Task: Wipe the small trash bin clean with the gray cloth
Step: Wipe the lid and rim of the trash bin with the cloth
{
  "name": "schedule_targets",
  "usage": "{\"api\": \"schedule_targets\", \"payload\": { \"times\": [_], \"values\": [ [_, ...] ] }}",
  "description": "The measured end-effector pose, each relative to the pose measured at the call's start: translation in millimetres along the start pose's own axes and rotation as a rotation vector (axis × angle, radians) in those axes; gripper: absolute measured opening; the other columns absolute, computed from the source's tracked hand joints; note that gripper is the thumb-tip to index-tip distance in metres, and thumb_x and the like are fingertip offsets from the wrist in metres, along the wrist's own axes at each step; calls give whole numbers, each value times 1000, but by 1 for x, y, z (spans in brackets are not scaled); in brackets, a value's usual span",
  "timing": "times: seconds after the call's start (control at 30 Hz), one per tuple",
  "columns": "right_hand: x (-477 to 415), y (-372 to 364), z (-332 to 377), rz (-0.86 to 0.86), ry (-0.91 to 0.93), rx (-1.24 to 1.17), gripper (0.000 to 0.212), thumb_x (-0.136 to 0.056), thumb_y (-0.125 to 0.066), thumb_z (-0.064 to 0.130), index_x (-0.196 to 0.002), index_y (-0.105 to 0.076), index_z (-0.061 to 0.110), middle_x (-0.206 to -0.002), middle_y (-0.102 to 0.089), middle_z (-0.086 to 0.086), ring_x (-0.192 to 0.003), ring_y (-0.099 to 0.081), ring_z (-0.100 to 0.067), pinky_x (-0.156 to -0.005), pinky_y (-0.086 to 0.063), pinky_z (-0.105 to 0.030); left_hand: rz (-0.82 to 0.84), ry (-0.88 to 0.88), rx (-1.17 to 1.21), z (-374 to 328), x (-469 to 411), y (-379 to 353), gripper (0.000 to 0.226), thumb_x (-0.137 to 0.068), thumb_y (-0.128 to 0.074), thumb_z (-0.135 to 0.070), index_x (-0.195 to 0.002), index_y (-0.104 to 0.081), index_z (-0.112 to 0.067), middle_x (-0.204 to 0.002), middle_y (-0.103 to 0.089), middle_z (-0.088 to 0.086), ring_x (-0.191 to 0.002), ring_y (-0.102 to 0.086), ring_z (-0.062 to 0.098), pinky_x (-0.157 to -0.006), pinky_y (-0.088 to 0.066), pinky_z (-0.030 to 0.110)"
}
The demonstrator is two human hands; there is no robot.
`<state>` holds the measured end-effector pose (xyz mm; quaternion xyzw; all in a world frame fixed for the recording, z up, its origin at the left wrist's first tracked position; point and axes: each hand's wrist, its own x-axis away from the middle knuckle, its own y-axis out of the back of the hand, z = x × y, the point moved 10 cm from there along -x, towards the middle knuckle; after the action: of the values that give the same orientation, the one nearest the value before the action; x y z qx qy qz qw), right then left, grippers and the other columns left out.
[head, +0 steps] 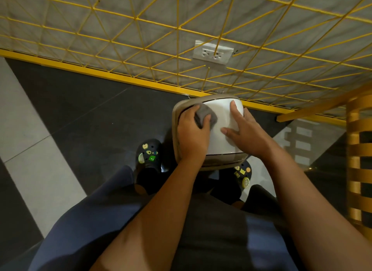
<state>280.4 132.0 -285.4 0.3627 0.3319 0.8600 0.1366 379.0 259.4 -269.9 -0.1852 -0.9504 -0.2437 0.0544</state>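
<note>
Both forearms reach down to the small trash bin point(219, 117) — left hand point(193, 133) closes its grip around the gray cloth point(206, 114), right hand point(243, 131) lies spread flat, grip wide; no writing readable.

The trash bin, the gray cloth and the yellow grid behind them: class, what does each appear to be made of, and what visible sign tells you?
Trash bin: probably plastic; smooth white lid with a soft sheen and a moulded beige rim.
Gray cloth: soft fabric, perhaps microfibre; matte, bunched under the left hand.
Yellow grid: likely painted metal wire; thin, straight rods.
</note>
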Motion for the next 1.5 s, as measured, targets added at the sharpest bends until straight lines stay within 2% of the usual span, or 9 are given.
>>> {"api": "schedule_targets", "payload": {
  "times": [0.23,0.43,0.63,0.83,0.93,1.1,1.2,1.33,1.5],
  "values": [
    [4,2,5,-1,13,29,74,-94,-49,35,-148,1,30,-157,-5,-3,-139,-23,-30,-107,-29,-39,-51,326,-70,55,-17,15,21,-91,-53,-22,-81,-57,-3,-91,-56,14,-83,-53,23,-59,-28,16],
    [4,2,3,4,-19,35,73,-94,-48,35,-147,2,34,-158,1,-5,-142,-17,-31,-110,-25,-38,9,81,-133,14,-9,2,27,-89,-58,-25,-82,-63,1,-76,-50,3,-69,-44,11,-62,-29,15],
    [3,1,3,-8,-7,44,74,-94,-49,36,-148,2,32,-157,-4,-8,-140,-20,-33,-108,-27,-40,64,352,-115,53,-24,7,38,-91,-53,-34,-89,-63,3,-97,-63,18,-91,-59,29,-69,-42,34],
    [5,1,5,-8,-19,64,74,-94,-47,36,-147,4,32,-157,1,-10,-141,-19,-35,-110,-25,-43,201,352,-224,56,-20,10,48,-92,-52,-30,-51,-34,-13,-61,-47,12,-76,-56,34,-60,-38,37],
    [5,1,5,-12,-27,71,74,-94,-47,37,-147,5,31,-157,1,-12,-140,-19,-37,-110,-26,-44,277,402,-281,65,-5,9,47,-92,-53,-29,-52,-37,-11,-55,-40,5,-52,-41,17,-46,-30,27],
    [5,1,5,-16,-22,73,74,-94,-47,36,-147,4,31,-157,1,-13,-139,-21,-38,-109,-28,-43,274,396,-290,62,1,8,44,-90,-55,-32,-55,-40,-10,-55,-41,2,-51,-39,13,-46,-30,28],
    [3,1,3,-12,-34,63,75,-94,-48,37,-147,4,33,-157,1,-13,-141,-18,-38,-110,-26,-43,192,263,-236,35,-1,5,37,-90,-55,-31,-63,-48,-5,-58,-42,1,-58,-44,17,-50,-30,25],
    [3,1,2,-13,-31,62,75,-94,-48,37,-147,4,33,-157,1,-14,-140,-19,-38,-110,-27,-45,101,160,-165,16,-15,5,31,-92,-54,-28,-94,-64,1,-89,-63,16,-84,-57,25,-64,-35,23],
    [4,-1,3,-11,-27,60,75,-94,-47,37,-147,6,32,-157,2,-14,-140,-19,-38,-110,-27,-44,75,252,-233,36,-27,10,37,-95,-48,-25,-93,-62,9,-89,-63,21,-76,-56,24,-57,-30,19]
  ]
}}
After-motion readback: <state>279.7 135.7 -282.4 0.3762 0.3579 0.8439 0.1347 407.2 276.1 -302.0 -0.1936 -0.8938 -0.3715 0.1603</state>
